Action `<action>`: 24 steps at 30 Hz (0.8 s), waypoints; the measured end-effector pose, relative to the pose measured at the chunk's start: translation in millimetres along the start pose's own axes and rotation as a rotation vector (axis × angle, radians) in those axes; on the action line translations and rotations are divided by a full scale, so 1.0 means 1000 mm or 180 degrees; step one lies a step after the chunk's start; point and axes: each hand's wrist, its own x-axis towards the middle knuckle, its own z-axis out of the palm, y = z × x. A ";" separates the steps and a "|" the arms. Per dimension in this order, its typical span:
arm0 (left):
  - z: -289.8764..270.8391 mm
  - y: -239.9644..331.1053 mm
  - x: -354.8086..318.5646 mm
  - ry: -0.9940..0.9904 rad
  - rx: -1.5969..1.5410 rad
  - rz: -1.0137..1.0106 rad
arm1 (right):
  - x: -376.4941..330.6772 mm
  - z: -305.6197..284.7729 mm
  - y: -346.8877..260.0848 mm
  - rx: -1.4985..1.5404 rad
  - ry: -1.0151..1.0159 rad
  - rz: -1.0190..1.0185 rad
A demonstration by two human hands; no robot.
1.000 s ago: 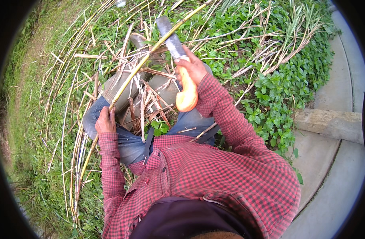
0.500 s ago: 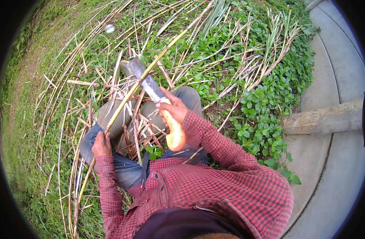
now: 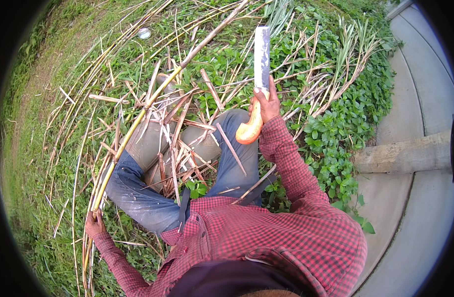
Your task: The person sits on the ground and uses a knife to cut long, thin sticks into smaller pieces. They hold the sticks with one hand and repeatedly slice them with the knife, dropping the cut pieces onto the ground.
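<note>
My left hand (image 3: 94, 223), at the lower left, is closed around the near end of a long yellow, jointed cane stalk (image 3: 147, 105). The stalk slants up across my boots (image 3: 146, 141) toward the top middle, its far part browner. In my right hand (image 3: 268, 103), raised above my right knee, is a machete with a curved orange wooden handle (image 3: 250, 129). Its broad, worn blade (image 3: 262, 57) points away from me, apart from the stalk. Split brown husk strips (image 3: 175, 143) lie heaped over and between my boots and legs.
More long thin stalks (image 3: 83, 198) lie in the grass to my left. Cut leafy stalks (image 3: 331, 84) rest on green plants at the right. Beyond them are a concrete path (image 3: 405, 99) and a wooden beam (image 3: 405, 153). A small whitish round object (image 3: 144, 33) sits in the grass.
My left hand has moved down and left, to the stalk's near end. The machete has come off the stalk, swinging up and right, its blade now upright.
</note>
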 end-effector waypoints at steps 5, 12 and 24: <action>0.033 -0.111 -0.016 -0.0309 0.0248 -0.0304 | 0.050 0.003 -0.019 -0.0411 -0.0748 0.0309; 0.031 -0.014 0.003 -0.0095 -0.0224 0.0278 | 0.113 0.042 0.019 -0.0801 -0.0962 0.0652; 0.044 -0.016 0.008 -0.0676 -0.0507 -0.0024 | -0.012 0.091 0.055 -0.1450 -0.2613 0.0189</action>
